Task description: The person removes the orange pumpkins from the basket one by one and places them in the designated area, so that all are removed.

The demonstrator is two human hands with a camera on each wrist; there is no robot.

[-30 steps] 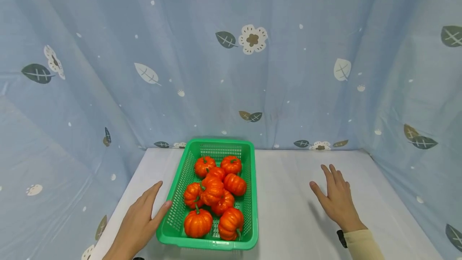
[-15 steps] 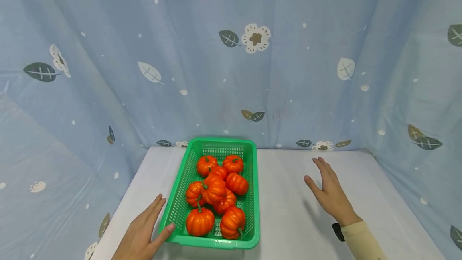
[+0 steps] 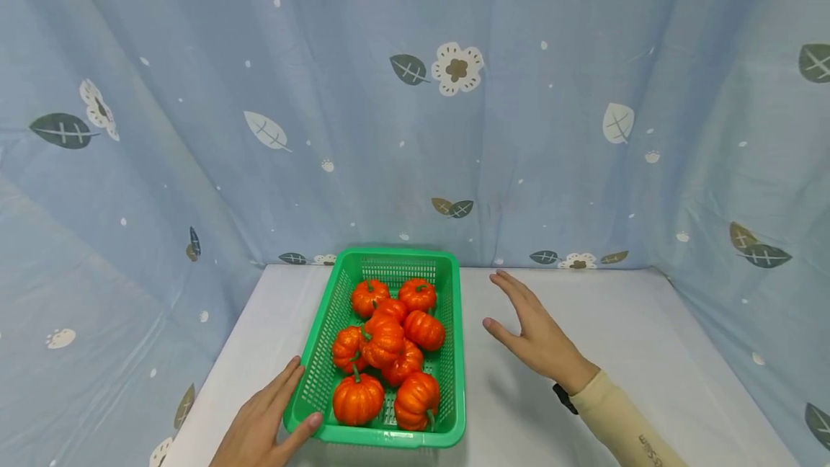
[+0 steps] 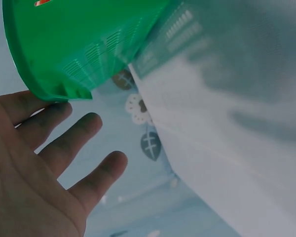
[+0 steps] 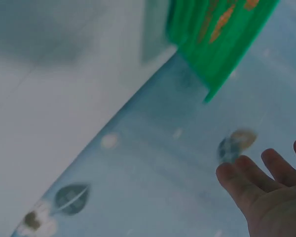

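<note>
A green plastic basket (image 3: 462, 352) with slotted walls stands on the table, holding several shiny orange pumpkins (image 3: 358, 400). My left hand (image 3: 259, 416) is at the basket's near left corner. In the left wrist view its fingers (image 4: 71, 148) are spread, and the index finger touches the underside of the basket's rim (image 4: 64, 96). Nothing is gripped by it. Right of the basket my right hand (image 3: 538, 334) hovers over the table, apart from the rim, fingers extended and thumb toward the basket. The right wrist view has these fingers (image 5: 251, 180) loosely spread, with nothing held.
A white-topped table (image 3: 622, 337) carries the basket, which stands left of its middle and reaches near the back edge. Blue curtain (image 3: 551, 128) with leaf and flower prints hangs behind the table and along both sides.
My right hand has moved left, toward the basket. My left hand has come down and nearer to the basket's near left corner, now touching the rim. Basket and pumpkins have stayed in place.
</note>
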